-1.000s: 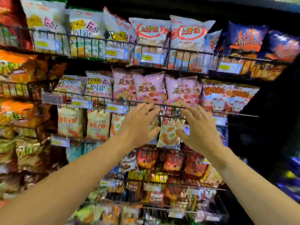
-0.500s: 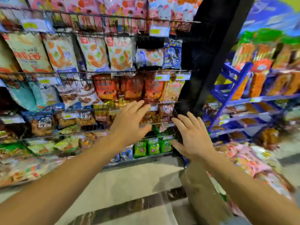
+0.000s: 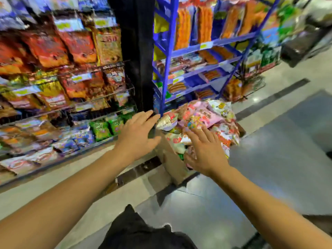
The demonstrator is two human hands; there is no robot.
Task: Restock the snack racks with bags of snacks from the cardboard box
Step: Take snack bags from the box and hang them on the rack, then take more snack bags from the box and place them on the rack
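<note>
Brown cardboard box (image 3: 170, 164) sat on the floor to my right, heaped with colourful snack bags (image 3: 203, 115). My left hand (image 3: 138, 137) and right hand (image 3: 206, 151) hovered over it, fingers spread, holding nothing. Wire snack racks (image 3: 100, 97) looked stocked; much remained.

We see glossy grey floor tiles (image 3: 269, 177) with a dark strip (image 3: 273, 99) at 2 o'clock. A blue shelving unit (image 3: 168, 51) stands at 12 o'clock beside a black pillar (image 3: 136, 51).
</note>
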